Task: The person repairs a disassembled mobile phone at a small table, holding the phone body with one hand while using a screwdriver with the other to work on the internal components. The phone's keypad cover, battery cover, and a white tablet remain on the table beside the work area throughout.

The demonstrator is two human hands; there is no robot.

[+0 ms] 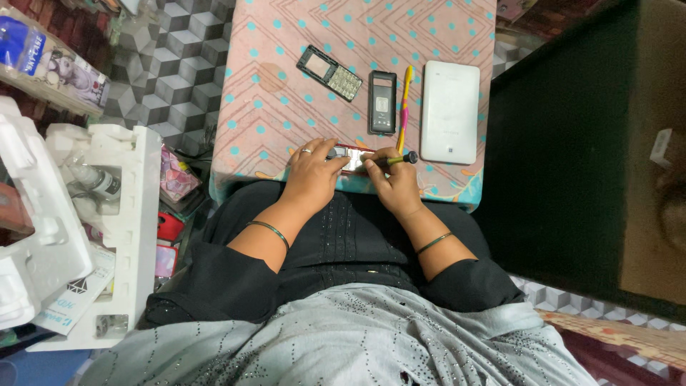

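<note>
At the table's (257,136) near edge, the left hand (313,171) grips a small phone body (348,159), its long axis running left-right. The right hand (391,177) pinches a screwdriver (400,159) lying along that axis, tip on the phone.

Counter (271,107) left half bare between its left edge and the keypad frame (329,73): free pass there. Right half is crowded: black back cover (382,101), toothbrush (404,107) and white slab (449,111) sit side by side, narrow gaps. Foam packing (107,214) blocks the left, dark cabinet (572,143) the right.

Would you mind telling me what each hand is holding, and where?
Left hand grips the left end of a small phone; right hand holds a screwdriver by its shaft.
</note>
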